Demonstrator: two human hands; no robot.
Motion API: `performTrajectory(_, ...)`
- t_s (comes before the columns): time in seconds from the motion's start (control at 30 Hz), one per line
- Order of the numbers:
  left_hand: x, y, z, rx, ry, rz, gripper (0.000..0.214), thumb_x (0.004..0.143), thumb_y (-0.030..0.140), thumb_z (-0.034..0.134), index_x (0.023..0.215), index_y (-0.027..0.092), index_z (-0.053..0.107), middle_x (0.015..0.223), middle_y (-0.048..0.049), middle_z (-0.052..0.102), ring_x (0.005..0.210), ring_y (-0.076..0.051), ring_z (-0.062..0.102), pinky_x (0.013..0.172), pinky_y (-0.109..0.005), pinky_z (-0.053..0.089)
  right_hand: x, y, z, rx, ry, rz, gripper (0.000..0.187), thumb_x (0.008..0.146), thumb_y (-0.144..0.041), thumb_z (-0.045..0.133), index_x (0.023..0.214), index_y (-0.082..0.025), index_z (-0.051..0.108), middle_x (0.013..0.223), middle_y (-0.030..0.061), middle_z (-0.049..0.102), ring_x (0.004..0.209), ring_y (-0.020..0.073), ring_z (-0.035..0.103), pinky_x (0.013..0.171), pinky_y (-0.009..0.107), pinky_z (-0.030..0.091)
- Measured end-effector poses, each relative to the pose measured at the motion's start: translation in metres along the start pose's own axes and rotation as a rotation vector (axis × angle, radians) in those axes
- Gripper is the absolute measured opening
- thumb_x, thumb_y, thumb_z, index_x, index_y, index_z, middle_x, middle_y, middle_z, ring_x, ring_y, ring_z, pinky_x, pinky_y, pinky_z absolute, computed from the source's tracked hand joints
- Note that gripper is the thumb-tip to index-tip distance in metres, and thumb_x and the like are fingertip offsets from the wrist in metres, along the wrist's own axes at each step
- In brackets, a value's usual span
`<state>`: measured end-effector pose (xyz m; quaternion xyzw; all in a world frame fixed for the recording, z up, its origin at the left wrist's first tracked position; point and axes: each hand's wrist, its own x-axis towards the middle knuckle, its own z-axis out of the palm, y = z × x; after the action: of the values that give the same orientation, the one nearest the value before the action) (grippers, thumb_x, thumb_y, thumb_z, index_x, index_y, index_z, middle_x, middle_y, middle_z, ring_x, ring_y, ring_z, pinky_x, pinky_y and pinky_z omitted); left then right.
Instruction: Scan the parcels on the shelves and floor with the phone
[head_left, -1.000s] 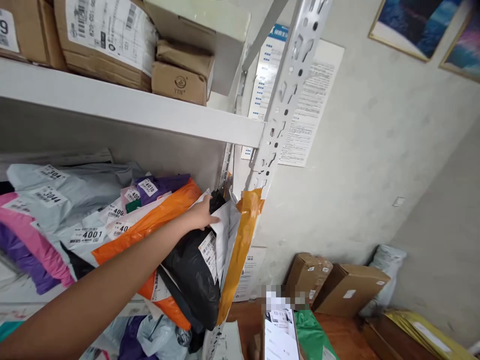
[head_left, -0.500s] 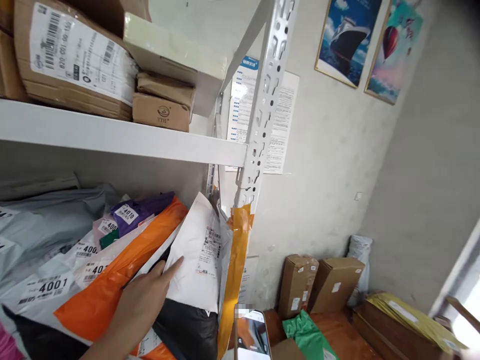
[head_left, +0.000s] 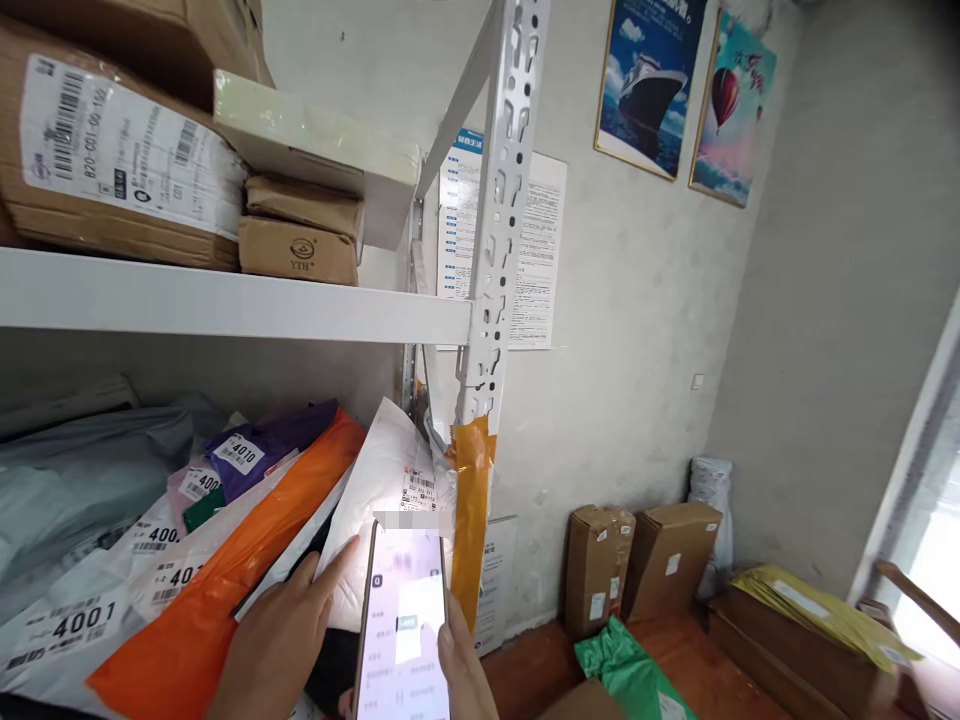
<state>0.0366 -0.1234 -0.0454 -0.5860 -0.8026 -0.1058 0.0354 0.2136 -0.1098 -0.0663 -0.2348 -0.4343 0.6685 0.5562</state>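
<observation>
My left hand (head_left: 281,635) rests flat against a white mailer bag (head_left: 375,470) at the right end of the lower shelf, fingers stretched out, index finger pointing up at the bag. My right hand (head_left: 457,670) grips a lit smartphone (head_left: 405,625), held upright in front of the bag's barcode label (head_left: 420,490), thumb on the screen. An orange mailer bag (head_left: 247,560) lies just left of the white one. A black bag (head_left: 330,670) shows below, partly hidden by my hands.
The lower shelf holds several numbered mailer bags, grey, purple (head_left: 262,445) and white. Cardboard boxes (head_left: 112,170) fill the upper shelf (head_left: 225,305). A slotted metal upright (head_left: 495,230) stands at the right. More boxes (head_left: 637,565), a green bag (head_left: 626,675) and yellow envelopes (head_left: 817,615) lie on the floor by the wall.
My left hand pulled the white bag up in front of the black one and holds it there. My right hand raised the phone in front of the label. The view swung right.
</observation>
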Motion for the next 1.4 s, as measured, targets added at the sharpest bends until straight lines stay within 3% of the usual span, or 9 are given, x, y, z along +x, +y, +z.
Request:
performTrajectory(0.1,0.000,0.000,-0.002,-0.033,-0.011,0.007,0.060,0.090,0.010,0.016,0.145,0.035,0.027,0.135,-0.0070,0.053,0.098,-0.019,0.063,0.085,-0.032,0.048,0.007,-0.006,0.012,0.058,-0.059,0.091,0.072,0.072,-0.060,0.065,0.130,-0.022,0.048,0.098,0.0082,0.074,0.089,0.0329,0.071,0.067,0.042,0.058)
performTrajectory(0.23,0.000,0.001,-0.004,-0.030,-0.027,0.006,0.060,0.091,0.011,0.016,0.145,0.035,0.024,0.139,-0.0071,0.050,0.100,-0.019,0.062,0.086,-0.033,0.048,0.005,-0.022,0.029,0.099,-0.073,0.081,0.096,0.067,-0.066,0.066,0.140,-0.016,0.028,0.086,0.0084,0.075,0.062,0.0296,0.072,0.055,0.038,0.054)
performTrajectory(0.4,-0.001,0.002,-0.005,-0.030,-0.030,0.021,0.059,0.091,0.010,0.015,0.145,0.034,0.024,0.137,-0.0077,0.051,0.096,-0.020,0.062,0.085,-0.034,0.048,0.002,-0.030,0.034,0.103,0.022,0.082,0.098,0.062,-0.063,0.073,0.136,-0.013,0.032,0.109,0.0151,0.071,0.087,0.0318,0.072,0.067,0.040,0.057)
performTrajectory(0.53,0.000,0.001,-0.002,-0.052,0.001,0.020,0.059,0.091,0.010,0.017,0.145,0.034,0.023,0.139,-0.0070,0.049,0.101,-0.020,0.062,0.085,-0.034,0.049,0.005,-0.023,0.025,0.131,0.035,0.104,0.091,0.065,-0.060,0.073,0.137,-0.020,0.035,0.117,0.0128,0.069,0.090,0.0330,0.071,0.070,0.044,0.058)
performTrajectory(0.93,0.001,0.002,-0.001,-0.037,-0.024,-0.023,0.057,0.093,0.011,0.017,0.144,0.036,0.022,0.143,-0.0078,0.046,0.105,-0.018,0.060,0.087,-0.031,0.048,0.015,-0.012,0.011,0.081,0.064,0.138,0.092,0.064,-0.063,0.071,0.140,-0.024,0.038,0.118,0.0108,0.068,0.111,0.0358,0.061,0.075,0.044,0.057)
performTrajectory(1.03,0.001,0.002,0.000,-0.053,-0.019,-0.010,0.056,0.093,0.011,0.017,0.144,0.034,0.022,0.142,-0.0087,0.047,0.106,-0.019,0.060,0.088,-0.032,0.047,0.016,-0.014,0.011,0.079,0.018,0.129,0.093,0.063,-0.064,0.071,0.140,-0.026,0.038,0.109,0.0108,0.071,0.105,0.0366,0.065,0.068,0.043,0.057)
performTrajectory(1.17,0.000,0.001,-0.001,-0.054,-0.022,-0.011,0.056,0.093,0.011,0.017,0.144,0.035,0.023,0.142,-0.0074,0.047,0.104,-0.018,0.061,0.087,-0.031,0.047,0.009,-0.030,0.012,0.037,-0.106,0.148,0.098,0.063,-0.064,0.070,0.142,-0.022,0.030,0.100,0.0123,0.074,0.077,0.0339,0.072,0.064,0.042,0.053)
performTrajectory(1.27,0.000,0.001,-0.002,-0.017,0.003,-0.002,0.055,0.094,0.013,0.018,0.144,0.035,0.022,0.139,-0.0087,0.049,0.100,-0.019,0.062,0.085,-0.032,0.048,-0.005,-0.050,0.013,0.037,-0.212,0.189,0.101,0.058,-0.043,0.076,0.140,-0.016,0.024,0.099,0.0137,0.075,0.083,0.0336,0.072,0.066,0.037,0.050)
performTrajectory(1.4,0.000,0.001,-0.002,0.010,0.036,0.023,0.053,0.094,0.015,0.018,0.144,0.033,0.023,0.135,-0.0109,0.053,0.095,-0.021,0.064,0.081,-0.033,0.049,-0.022,-0.071,0.010,0.001,-0.288,0.260,0.107,0.048,-0.012,0.059,0.141,-0.015,0.008,0.100,0.0138,0.076,0.098,0.0299,0.069,0.069,0.033,0.048)
